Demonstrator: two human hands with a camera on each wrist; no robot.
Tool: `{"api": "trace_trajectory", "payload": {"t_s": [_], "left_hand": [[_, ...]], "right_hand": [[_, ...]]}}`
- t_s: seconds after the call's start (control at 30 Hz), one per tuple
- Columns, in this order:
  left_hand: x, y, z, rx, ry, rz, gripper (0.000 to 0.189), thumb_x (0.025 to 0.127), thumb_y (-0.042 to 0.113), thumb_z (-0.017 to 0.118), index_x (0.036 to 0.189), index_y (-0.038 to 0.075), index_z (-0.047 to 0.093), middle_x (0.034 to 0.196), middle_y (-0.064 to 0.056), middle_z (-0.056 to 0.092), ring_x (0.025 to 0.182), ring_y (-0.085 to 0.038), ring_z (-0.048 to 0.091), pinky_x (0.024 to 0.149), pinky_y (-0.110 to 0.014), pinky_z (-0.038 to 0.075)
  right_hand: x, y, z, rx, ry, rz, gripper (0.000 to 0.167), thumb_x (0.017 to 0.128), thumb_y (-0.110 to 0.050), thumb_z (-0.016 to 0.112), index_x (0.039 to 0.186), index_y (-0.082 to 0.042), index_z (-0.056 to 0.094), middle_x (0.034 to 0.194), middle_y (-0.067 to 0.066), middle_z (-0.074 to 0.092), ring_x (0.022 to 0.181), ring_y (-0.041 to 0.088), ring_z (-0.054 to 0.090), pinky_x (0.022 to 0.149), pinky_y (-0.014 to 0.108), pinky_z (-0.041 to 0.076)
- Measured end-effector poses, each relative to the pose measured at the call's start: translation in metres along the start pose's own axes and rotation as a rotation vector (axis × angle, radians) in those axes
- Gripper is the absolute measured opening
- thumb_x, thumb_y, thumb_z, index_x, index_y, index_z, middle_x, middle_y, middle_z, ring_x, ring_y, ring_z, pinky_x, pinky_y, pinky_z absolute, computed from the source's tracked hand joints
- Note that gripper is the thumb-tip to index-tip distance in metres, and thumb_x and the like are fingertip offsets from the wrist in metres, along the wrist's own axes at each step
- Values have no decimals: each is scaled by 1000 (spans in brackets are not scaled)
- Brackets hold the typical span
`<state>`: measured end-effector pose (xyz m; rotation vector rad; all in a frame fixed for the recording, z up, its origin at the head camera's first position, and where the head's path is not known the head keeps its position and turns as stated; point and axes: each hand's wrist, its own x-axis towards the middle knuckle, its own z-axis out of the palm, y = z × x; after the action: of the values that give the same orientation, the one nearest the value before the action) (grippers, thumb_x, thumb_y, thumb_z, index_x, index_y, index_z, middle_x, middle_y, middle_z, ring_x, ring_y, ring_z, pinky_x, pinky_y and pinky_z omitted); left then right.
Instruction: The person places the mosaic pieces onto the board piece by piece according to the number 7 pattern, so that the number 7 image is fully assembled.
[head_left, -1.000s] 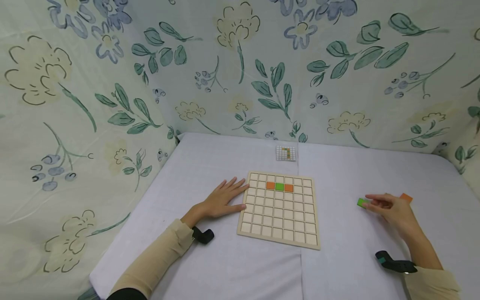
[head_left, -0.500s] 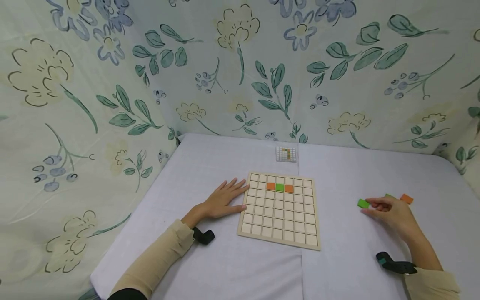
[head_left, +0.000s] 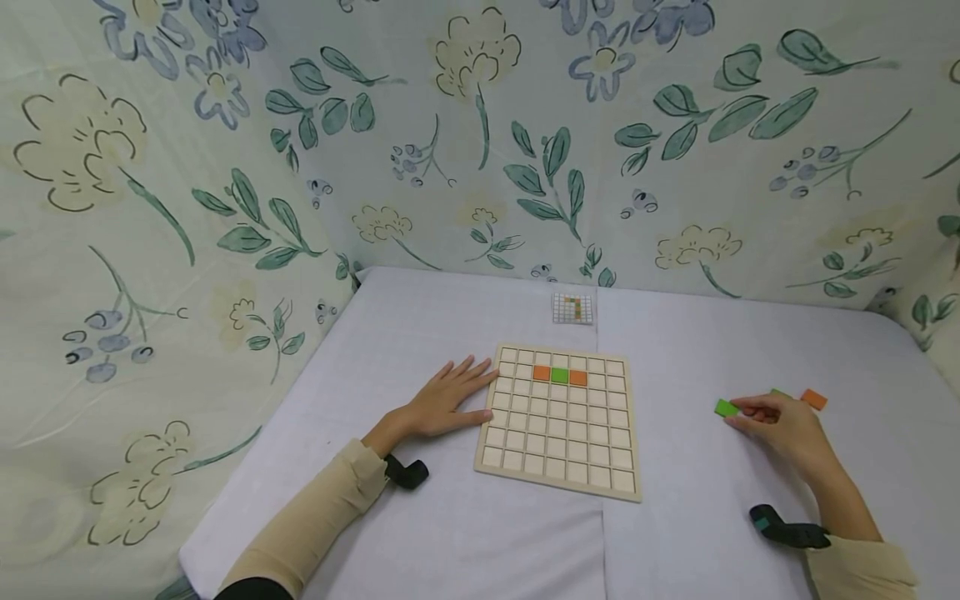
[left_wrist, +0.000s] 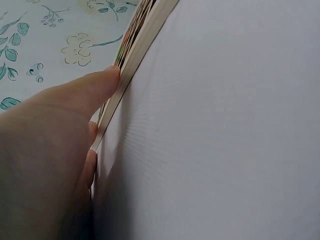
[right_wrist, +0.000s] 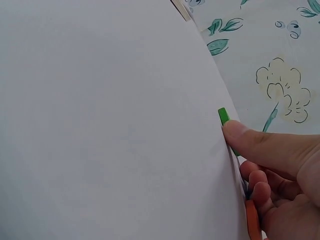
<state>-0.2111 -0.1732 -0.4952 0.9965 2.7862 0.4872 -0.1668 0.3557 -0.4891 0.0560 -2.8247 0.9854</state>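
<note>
My left hand (head_left: 446, 400) lies with fingers spread at the left edge of a wooden grid board (head_left: 557, 489). In the left wrist view, its thumb (left_wrist: 107, 80) touches the board's rim. My right hand (head_left: 783, 429) pinches a green square tile (head_left: 725, 407) at the table surface; the right wrist view shows the thumb (right_wrist: 237, 132) on this tile, with the index finger hidden behind. The other fingers are curled. Two orange tiles and one green tile (head_left: 559, 375) sit side by side in the board's second row from the far edge.
An orange tile (head_left: 813, 399) lies right of my right hand, and another green tile (head_left: 778, 392) shows partly behind that hand. A small card (head_left: 572, 308) with a coloured grid pattern lies beyond the board. White cloth covers the table (head_left: 675, 350); floral fabric (head_left: 480, 150) hangs behind.
The fingers of my right hand have shifted slightly on the green tile, showing more of its top. A second green tile has come into sight behind the hand. My left hand stays put.
</note>
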Motion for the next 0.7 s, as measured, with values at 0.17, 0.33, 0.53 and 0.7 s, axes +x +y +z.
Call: {"api": "trace_trajectory", "payload": {"t_s": [0.17, 0.33, 0.53, 0.7], "left_hand": [[0, 0, 0, 3, -2, 0, 76, 99, 65, 40, 161, 27, 18, 166, 3, 11, 152, -23, 1, 120, -49, 1], [0, 0, 0, 2, 0, 5, 76, 99, 65, 40, 161, 27, 18, 166, 2, 11, 152, -23, 1, 120, -49, 1], [0, -1, 0, 0, -10, 2, 77, 99, 66, 39, 161, 29, 16, 166, 3, 9, 152, -22, -1, 120, -48, -1], [1, 0, -1, -7, -13, 1, 76, 99, 65, 40, 161, 28, 17, 166, 2, 10, 152, -23, -1, 120, -49, 0]], "right_hand": [[0, 1, 1, -6, 13, -12, 31, 82, -5, 82, 107, 10, 71, 87, 10, 61, 71, 7, 47, 56, 17, 42], [1, 1, 1, -1, 23, -13, 31, 82, -5, 82, 107, 10, 71, 87, 10, 60, 70, 9, 47, 55, 18, 41], [2, -13, -3, 10, 18, -13, 31, 85, -7, 80, 111, 7, 71, 92, 12, 62, 73, 9, 48, 56, 18, 43], [6, -31, -5, 20, 18, -30, 32, 84, -8, 81, 112, 5, 71, 96, 15, 64, 77, 9, 50, 57, 16, 46]]}}
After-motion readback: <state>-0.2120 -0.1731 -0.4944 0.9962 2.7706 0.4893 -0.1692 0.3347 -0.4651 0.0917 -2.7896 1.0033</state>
